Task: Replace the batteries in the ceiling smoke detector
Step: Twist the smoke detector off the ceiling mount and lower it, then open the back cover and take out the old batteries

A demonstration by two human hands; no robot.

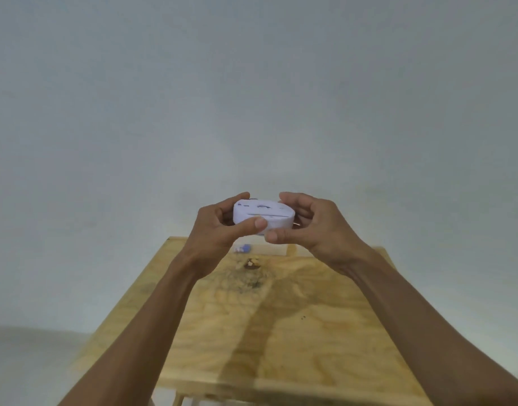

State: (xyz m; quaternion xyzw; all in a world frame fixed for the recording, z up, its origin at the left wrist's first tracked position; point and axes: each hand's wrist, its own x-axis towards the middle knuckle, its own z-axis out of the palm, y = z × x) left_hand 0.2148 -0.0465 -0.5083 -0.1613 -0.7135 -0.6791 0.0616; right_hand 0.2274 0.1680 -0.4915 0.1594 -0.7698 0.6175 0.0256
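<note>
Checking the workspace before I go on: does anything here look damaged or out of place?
The table has a dark stain and a knot. Both hands, left and right, hold the detector. Nothing looks broken.

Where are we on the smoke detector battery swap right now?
Done: the smoke detector is off the ceiling, held above the wooden table. In hand: the left hand and right hand both grip its rim, thumbs on the near edge, possibly working the casing. A small blue and white item on the table could be batteries, too blurred to tell. Left: confirming fresh batteries are in, closing, remounting.
</note>
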